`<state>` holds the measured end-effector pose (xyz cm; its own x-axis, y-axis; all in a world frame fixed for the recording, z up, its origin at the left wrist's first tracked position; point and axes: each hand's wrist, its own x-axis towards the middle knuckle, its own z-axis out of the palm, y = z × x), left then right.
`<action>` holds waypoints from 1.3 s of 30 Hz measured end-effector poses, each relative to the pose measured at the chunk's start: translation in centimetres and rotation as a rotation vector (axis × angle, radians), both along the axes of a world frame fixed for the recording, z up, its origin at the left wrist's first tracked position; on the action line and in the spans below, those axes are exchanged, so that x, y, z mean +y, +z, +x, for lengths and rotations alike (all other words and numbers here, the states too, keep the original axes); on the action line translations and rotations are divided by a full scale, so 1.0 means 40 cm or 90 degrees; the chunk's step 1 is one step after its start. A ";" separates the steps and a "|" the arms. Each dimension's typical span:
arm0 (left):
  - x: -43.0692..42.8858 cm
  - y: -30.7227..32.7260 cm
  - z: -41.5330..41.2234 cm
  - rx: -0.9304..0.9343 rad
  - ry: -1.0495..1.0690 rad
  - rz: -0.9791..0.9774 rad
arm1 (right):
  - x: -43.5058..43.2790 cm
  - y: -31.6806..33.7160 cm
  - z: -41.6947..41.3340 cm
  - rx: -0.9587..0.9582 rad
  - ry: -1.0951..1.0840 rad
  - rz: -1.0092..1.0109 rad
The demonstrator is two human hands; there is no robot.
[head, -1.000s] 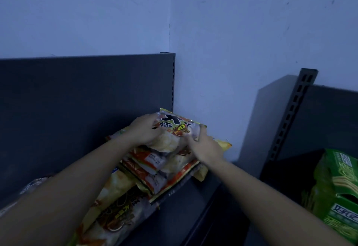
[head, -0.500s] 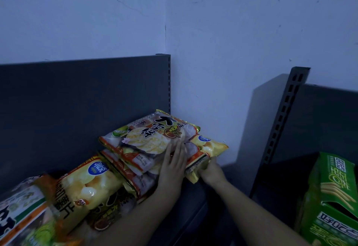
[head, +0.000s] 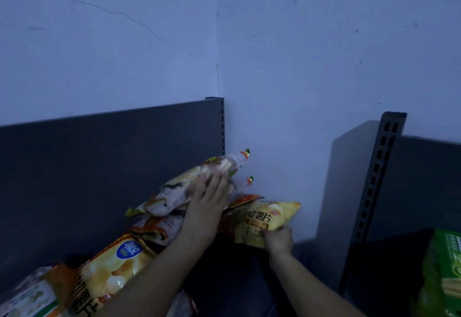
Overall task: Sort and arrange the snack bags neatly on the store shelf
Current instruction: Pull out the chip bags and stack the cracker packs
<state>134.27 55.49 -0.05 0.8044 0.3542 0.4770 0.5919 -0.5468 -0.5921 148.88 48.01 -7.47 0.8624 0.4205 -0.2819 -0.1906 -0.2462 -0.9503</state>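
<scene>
Moved since half a second ago: the top snack bag (head: pixel 179 191) lay flat on the stack and now tilts up, its far end raised toward the wall corner. The yellow chip bag (head: pixel 272 216) has come out further to the right.
Left hand (head: pixel 205 206): grip slack, with straight fingers laid flat against the near side of the top snack bag. The forearm crosses over the stack.
Right hand (head: pixel 278 240): grip clamped on the lower near edge of the yellow chip bag, fingers curled round it. This hand is blurred.
Yellow chip bag: at the right end of the shelf (head: pixel 237 279), just beside the wall, its left part under a red-orange bag edge.
Stack: a red-and-white bag (head: pixel 159 228) sits directly under the top snack bag. A large yellow bag with a blue oval logo (head: pixel 117 264) leans to its left, with more bags at the lower left.
Back panel (head: pixel 99 167): dark, standing behind the bags.
Right side: a slotted upright (head: pixel 374 179) and a green box (head: pixel 441 279), well apart from both hands.
</scene>
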 end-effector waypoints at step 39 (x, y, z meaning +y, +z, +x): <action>-0.111 0.195 -0.324 -0.893 -0.117 -1.194 | -0.111 0.324 -0.197 -0.056 0.539 0.390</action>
<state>121.29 51.04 7.76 0.4633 0.8830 -0.0758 -0.0589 0.1160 0.9915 140.99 43.56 5.50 0.2269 0.9458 0.2325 -0.1047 0.2610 -0.9596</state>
